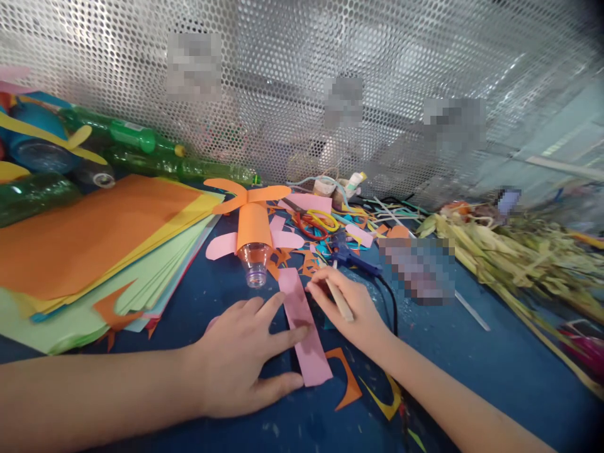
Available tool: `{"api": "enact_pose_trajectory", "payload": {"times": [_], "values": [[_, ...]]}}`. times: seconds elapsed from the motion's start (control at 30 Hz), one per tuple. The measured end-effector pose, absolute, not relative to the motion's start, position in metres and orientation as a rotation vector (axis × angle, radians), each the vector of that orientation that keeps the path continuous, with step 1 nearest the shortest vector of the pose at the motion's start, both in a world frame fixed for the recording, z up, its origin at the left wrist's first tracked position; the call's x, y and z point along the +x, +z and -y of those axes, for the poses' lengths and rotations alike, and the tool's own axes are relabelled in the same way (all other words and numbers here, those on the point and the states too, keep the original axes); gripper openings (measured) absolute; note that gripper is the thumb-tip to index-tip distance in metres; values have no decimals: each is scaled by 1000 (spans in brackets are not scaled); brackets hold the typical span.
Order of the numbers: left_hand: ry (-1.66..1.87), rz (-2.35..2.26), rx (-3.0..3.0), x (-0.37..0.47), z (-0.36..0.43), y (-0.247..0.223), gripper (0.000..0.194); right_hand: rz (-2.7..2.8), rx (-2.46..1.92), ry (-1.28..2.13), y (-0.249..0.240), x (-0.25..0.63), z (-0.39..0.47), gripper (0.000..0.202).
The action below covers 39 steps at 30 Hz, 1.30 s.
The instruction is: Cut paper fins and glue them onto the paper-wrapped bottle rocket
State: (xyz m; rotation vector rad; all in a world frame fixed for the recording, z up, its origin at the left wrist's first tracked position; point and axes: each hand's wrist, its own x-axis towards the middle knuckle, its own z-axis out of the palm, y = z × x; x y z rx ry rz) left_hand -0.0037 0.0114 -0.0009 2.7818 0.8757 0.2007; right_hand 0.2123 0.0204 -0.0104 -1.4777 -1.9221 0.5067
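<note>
My left hand (250, 352) lies with its fingers spread, pressing a pink paper strip (314, 352) onto the blue table. A thick beige pen (338, 299) sits in the closed fingers of my right hand (356, 308), held in a writing grip. Its tip is hidden behind my fingers, close to the strip's right edge. Beyond the strip lies a clear plastic bottle (255, 258), wrapped in orange paper (255, 226) with orange and pink paper petals, its neck towards me. A blue glue gun (356, 259) with a black cord rests past my right hand.
Stacked coloured paper (104, 233) covers the left, with green bottles (136, 135) behind it. Red-handled scissors (311, 226) lie among paper scraps at the back. Dried husks (528, 251) spread along the right. Orange (348, 377) and yellow offcuts (389, 402) lie near my right forearm. A perforated metal screen (283, 50) stands behind.
</note>
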Motion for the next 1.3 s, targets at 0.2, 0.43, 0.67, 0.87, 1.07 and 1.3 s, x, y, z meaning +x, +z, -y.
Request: {"api": "enact_pose_trajectory", "payload": {"times": [0.2, 0.43, 0.67, 0.87, 1.07, 1.3], "values": [[210, -858, 2809, -3, -11, -1, 47, 1848, -1337, 780, -7, 206, -14, 13], [312, -919, 2828, -2, -8, -11, 46, 1735, -1227, 1083, -8, 205, -13, 19], [411, -854, 2852, -4, -9, -15, 50, 1761, -1194, 1084, -7, 205, -14, 19], [511, -843, 2835, -8, -8, -16, 49, 1608, -1256, 1006, -9, 210, -19, 21], [595, -729, 2740, -10, -13, -11, 43, 1360, -1256, 1031, -13, 215, -23, 24], [794, -714, 2425, -5, -21, -4, 16, 1187, -1311, 950, -10, 214, -27, 26]]}}
